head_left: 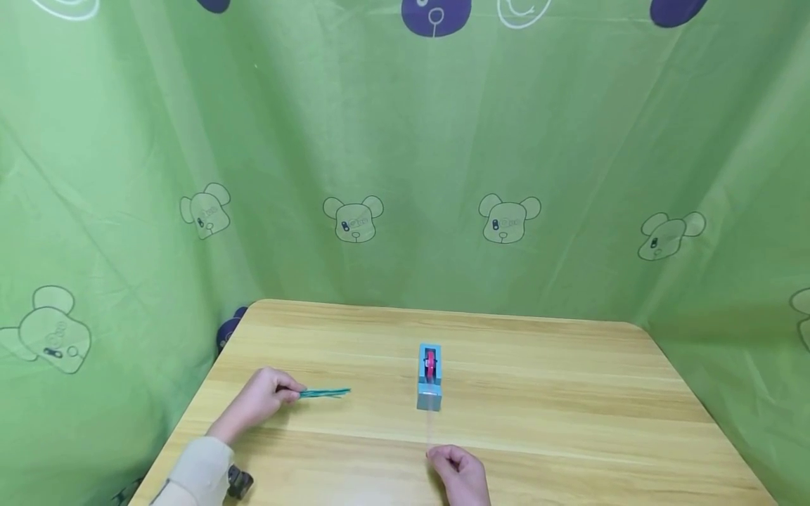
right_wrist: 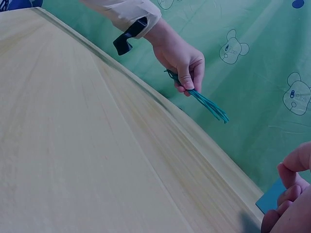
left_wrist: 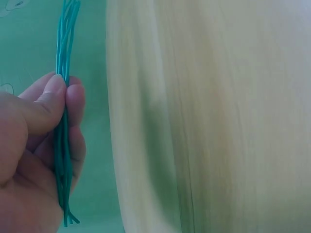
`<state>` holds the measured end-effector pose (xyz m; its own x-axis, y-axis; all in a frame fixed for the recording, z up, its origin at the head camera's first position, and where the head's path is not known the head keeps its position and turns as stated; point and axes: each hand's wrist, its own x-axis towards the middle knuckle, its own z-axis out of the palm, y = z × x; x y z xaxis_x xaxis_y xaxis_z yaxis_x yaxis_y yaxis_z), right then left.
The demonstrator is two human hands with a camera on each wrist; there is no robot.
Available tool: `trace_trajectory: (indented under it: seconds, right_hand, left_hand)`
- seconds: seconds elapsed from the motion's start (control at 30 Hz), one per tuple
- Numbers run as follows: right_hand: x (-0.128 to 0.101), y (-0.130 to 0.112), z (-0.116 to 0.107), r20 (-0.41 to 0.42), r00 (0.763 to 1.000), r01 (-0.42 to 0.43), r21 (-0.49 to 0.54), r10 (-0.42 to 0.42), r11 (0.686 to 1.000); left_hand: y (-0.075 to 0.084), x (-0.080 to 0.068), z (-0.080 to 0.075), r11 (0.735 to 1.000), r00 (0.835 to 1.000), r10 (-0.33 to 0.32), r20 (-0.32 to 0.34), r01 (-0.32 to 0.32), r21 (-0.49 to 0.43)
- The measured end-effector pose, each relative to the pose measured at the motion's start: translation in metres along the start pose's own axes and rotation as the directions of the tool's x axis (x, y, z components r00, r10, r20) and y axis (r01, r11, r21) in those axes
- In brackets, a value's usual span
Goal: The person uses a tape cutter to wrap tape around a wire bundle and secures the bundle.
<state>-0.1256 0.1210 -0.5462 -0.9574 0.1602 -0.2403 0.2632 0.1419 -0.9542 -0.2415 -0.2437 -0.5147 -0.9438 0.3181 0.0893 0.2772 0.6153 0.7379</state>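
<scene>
My left hand (head_left: 287, 393) pinches a bundle of thin teal strands (head_left: 325, 393) between thumb and fingers, low over the left part of the wooden table (head_left: 569, 393); the strands point right. The left wrist view shows the same hand (left_wrist: 63, 94) closed round the bundle (left_wrist: 65, 29). A small blue tape dispenser (head_left: 429, 376) with a red roll stands mid-table. My right hand (head_left: 443, 457) is at the near edge, fingers curled, pinching the end of a faint clear tape strip (head_left: 429, 429) drawn from the dispenser. In the right wrist view the left hand (right_wrist: 187, 82) holds the bundle (right_wrist: 209, 104).
Green cloth with bear prints (head_left: 354, 219) hangs behind and on both sides of the table. A beige sleeve with a black wrist strap (head_left: 239, 483) covers the left forearm. A blue corner of the dispenser (right_wrist: 269, 199) shows by my right fingers (right_wrist: 291, 177).
</scene>
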Motion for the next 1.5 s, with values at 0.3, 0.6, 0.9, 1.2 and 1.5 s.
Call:
trace_trajectory:
  seconds: [0.3,0.6,0.9,1.2,1.5]
  right_hand:
    - [0.000,-0.001,0.000,0.002,1.000,0.000,-0.001,0.000,1.000]
    - [-0.001,-0.002,-0.001,0.008,1.000,-0.003,0.006,0.003,1.000]
    - [-0.001,0.000,-0.001,0.011,1.000,-0.009,-0.004,0.009,1.000]
    - [-0.001,-0.001,0.000,0.008,1.000,0.007,-0.006,-0.007,1.000]
    - [-0.001,-0.001,-0.001,0.007,1.000,0.006,-0.010,-0.006,1.000]
  left_hand:
    - [0.007,-0.001,0.007,0.999,1.000,0.009,0.020,-0.008,-0.040]
    - [0.011,-0.001,0.013,0.999,0.999,0.017,0.043,-0.015,-0.048]
    - [0.021,0.001,0.023,0.998,0.998,0.006,0.069,-0.002,-0.060]
    - [0.027,0.004,0.033,0.998,0.996,0.036,0.083,-0.032,-0.054]
    - [0.031,0.005,0.042,0.997,0.994,0.048,0.103,-0.041,-0.068]
